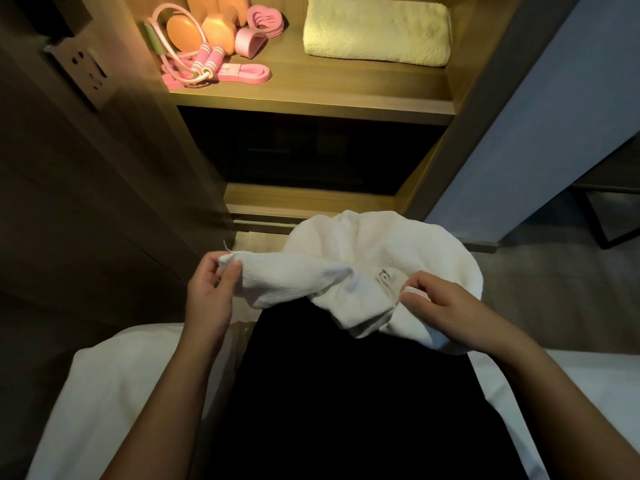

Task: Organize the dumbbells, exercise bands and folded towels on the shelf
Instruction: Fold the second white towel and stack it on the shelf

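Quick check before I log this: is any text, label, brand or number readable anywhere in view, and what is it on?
No readable text anywhere in this view.
white towel: a small stitched mark near the right hand, too blurred to read.
pink band on the shelf: a pale patch at its end, perhaps a label, too small to read.
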